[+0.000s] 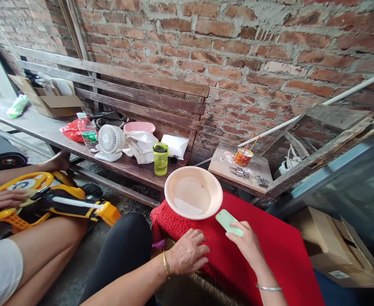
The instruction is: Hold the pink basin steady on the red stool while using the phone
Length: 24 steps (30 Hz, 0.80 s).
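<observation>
My right hand [244, 240], with a silver bangle at the wrist, grips a flat mint-green object [227, 221] with rounded corners and a small dark spot at one end. Its exact kind is unclear; it has the shape of a phone in a case. Over the front edge of the red cloth [269, 238] is my left hand [188, 251], wearing a gold-coloured bracelet, its fingers loosely bent and apart with nothing in them. Beyond both hands, a pale pink basin [182, 180] rests on the cloth, with what looks like shallow water and small dark specks inside.
A wooden bench [132, 163] carries a yellow-green bottle [160, 159], a white fan [110, 140] and a plastic bottle [87, 135]. A small board [220, 163] holds a paper cup [243, 157] and padlocks. Another person's hand [8, 199] touches a yellow toy [24, 219]. Cardboard box [327, 238] at right.
</observation>
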Each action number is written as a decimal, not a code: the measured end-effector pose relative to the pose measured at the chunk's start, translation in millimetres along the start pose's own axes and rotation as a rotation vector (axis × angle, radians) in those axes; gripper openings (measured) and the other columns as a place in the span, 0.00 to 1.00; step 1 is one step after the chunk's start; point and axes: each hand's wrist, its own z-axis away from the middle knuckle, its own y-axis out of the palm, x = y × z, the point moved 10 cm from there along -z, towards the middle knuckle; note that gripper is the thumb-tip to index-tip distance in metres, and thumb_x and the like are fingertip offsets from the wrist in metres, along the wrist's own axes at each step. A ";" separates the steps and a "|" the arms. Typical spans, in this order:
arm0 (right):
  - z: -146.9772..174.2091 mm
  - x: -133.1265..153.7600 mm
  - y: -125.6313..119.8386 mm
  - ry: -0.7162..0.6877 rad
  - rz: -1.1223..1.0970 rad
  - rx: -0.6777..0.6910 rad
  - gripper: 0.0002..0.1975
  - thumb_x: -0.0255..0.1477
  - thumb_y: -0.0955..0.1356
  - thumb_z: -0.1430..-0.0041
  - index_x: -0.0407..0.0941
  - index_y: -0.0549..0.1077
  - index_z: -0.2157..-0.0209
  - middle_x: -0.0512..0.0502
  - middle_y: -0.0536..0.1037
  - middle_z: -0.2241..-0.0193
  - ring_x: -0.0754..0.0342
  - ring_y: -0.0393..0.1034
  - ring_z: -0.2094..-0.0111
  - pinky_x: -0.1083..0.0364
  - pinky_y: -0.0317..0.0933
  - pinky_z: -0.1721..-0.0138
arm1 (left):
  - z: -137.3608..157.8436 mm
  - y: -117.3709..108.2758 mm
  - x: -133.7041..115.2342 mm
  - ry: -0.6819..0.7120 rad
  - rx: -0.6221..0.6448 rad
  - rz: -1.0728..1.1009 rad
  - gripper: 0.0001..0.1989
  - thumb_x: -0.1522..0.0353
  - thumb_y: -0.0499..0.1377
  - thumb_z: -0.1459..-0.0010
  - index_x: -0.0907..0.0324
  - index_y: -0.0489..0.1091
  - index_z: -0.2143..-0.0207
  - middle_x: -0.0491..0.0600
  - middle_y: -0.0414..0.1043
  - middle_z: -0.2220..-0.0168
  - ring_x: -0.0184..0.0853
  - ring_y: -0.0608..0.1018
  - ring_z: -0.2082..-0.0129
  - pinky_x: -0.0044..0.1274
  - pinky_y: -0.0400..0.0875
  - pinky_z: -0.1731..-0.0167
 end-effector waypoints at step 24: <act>-52.1 -51.4 -18.1 0.178 0.026 0.156 0.27 0.48 0.70 0.64 0.49 0.83 0.63 0.44 0.77 0.58 0.40 0.76 0.55 0.46 0.66 0.52 | 0.6 -17.3 25.0 -0.244 0.157 0.669 0.28 0.58 0.58 0.30 0.54 0.64 0.31 0.52 0.81 0.48 0.39 0.83 0.51 0.28 0.76 0.48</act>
